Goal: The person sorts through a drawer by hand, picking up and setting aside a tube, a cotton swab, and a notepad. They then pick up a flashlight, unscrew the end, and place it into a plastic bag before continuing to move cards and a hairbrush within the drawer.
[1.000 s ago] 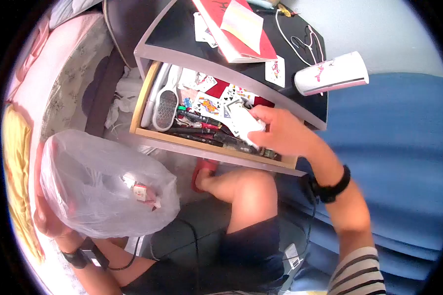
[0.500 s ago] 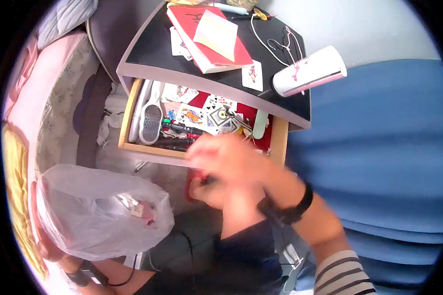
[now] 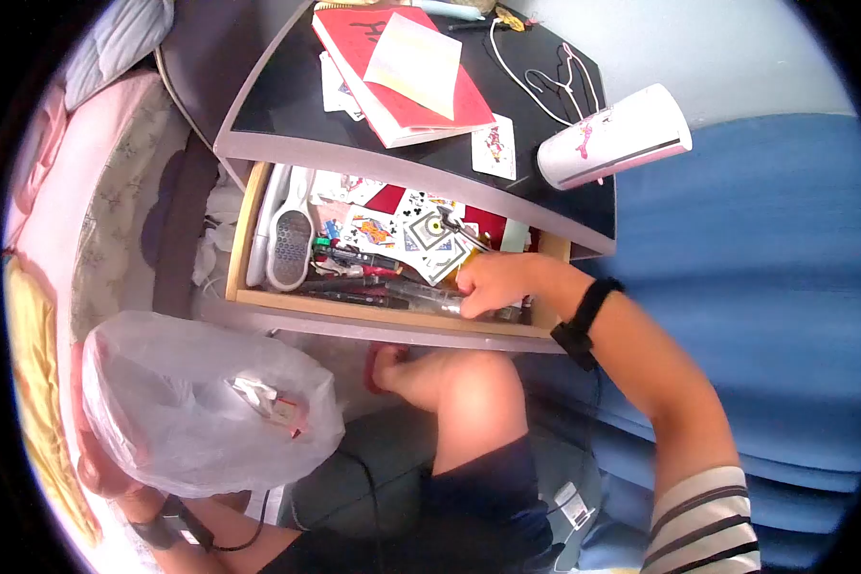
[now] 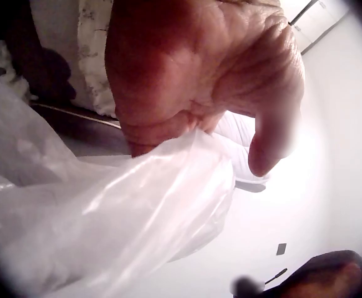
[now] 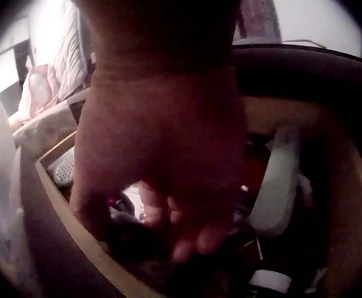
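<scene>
My left hand (image 3: 105,471) grips the rim of a translucent plastic bag (image 3: 187,411), which hangs at the lower left with pink and white scraps inside. In the left wrist view, the bag's film bunches below the palm, with the thumb sticking out. My right hand (image 3: 502,279) reaches down into the right part of the open drawer (image 3: 354,311). Its thumb stands apart from the bent fingers (image 5: 206,241), which hang among the dark clutter. Left of it lie playing cards (image 3: 371,228), pens (image 3: 364,297) and a white foot file (image 3: 290,244).
On the black cabinet top lie a red notebook (image 3: 402,105) with a paper sheet (image 3: 416,62), a playing card (image 3: 494,148), a hanger (image 3: 560,86) and a white cup (image 3: 622,139) on its side. A pale green case (image 5: 277,186) lies in the drawer. A blue curtain (image 3: 727,268) hangs at right.
My right hand left the drawer with white cards, swept blurred over its front edge toward the bag side, and is now back in the drawer's right part without them. The bag stays held.
</scene>
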Demonstrator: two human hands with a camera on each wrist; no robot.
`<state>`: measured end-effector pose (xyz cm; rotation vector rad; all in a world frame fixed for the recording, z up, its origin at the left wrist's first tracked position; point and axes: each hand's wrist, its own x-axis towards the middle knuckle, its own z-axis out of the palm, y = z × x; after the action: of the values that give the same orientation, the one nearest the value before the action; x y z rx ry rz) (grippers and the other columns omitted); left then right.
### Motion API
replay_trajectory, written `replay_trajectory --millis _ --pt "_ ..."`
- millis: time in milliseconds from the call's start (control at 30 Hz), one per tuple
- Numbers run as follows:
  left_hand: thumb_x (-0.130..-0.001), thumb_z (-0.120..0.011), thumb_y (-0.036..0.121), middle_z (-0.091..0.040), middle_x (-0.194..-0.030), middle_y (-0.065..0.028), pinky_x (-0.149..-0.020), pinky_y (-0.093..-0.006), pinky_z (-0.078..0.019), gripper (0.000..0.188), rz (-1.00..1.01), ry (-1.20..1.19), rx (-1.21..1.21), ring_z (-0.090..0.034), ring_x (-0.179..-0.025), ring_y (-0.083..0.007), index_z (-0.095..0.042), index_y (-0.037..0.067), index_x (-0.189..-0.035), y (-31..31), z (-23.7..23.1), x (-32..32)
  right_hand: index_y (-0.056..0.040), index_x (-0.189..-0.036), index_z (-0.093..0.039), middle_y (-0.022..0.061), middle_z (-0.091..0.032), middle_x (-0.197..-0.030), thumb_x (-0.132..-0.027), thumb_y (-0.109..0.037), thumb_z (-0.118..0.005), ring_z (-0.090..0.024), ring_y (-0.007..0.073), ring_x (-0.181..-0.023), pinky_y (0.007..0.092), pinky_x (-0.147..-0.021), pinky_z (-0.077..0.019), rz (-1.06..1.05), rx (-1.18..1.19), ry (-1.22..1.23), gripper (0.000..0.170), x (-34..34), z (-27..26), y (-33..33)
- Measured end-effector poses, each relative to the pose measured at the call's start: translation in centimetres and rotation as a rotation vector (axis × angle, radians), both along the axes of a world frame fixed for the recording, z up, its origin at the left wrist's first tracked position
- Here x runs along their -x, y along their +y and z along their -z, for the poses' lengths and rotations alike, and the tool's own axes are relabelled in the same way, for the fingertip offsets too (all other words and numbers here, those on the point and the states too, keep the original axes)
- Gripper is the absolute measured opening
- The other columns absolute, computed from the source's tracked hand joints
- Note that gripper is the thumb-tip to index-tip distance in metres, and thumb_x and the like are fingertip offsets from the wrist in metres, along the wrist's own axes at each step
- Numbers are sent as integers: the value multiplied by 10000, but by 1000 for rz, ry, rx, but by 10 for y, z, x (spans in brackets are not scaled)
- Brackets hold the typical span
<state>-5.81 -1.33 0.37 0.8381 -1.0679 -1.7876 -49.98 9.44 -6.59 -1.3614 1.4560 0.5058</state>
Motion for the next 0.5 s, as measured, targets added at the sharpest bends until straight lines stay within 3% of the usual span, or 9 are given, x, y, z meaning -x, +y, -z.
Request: replay_trajectory --millis 100,300,367,400,467,500 --pt "-577 -736 446 -295 -1365 -228 -1003 -481 -319 1106 28 24 17 -342 -1230 -364 -149 -59 -1366 -2 2 -3 3 -886 -570 106 -629 -761 -718 -266 -623 -593 154 -674 279 -595 -459 483 -104 -150 321 3 -22 12" --pt "-628 -696 402 -269 -1381 -231 -1014 -483 -305 1041 42 80 68 -319 -1253 -346 -133 -60 -1371 -3 10 -16 -25 -870 -501 78 -608 -754 -758 -163 -609 -578 119 -626 213 -529 -441 834 120 -390 208 8 -28 46" --pt "-638 -682 387 -259 -1388 -230 -1016 -473 -307 1022 26 61 65 -317 -1258 -337 -130 -63 -1371 -2 10 -20 -36 -832 -489 81 -598 -739 -761 -158 -603 -565 120 -582 211 -510 -439 1017 230 -403 181 -11 -56 52" --pt "-637 -684 359 -255 -1390 -229 -940 -418 -425 1012 -12 79 51 -347 -1243 -316 -129 -64 -1370 -1 13 -20 -36 -832 -489 84 -596 -738 -760 -155 -602 -562 122 -574 215 -507 -442 1088 254 -437 179 -21 -71 53" --pt "-634 -691 341 -260 -1386 -229 -827 -364 -503 1006 74 114 32 -381 -1219 -309 -134 -64 -1368 -1 5 -21 -37 -839 -492 91 -590 -730 -754 -140 -597 -552 128 -546 228 -493 -448 1176 307 -553 170 -35 -82 62" --pt "-633 -694 331 -263 -1385 -229 -770 -337 -542 1002 114 129 27 -399 -1206 -306 -136 -64 -1367 -2 1 -22 -51 -723 -543 34 -566 -642 -779 -192 -589 -534 103 -539 232 -467 -413 1199 301 -633 159 -47 -93 65"
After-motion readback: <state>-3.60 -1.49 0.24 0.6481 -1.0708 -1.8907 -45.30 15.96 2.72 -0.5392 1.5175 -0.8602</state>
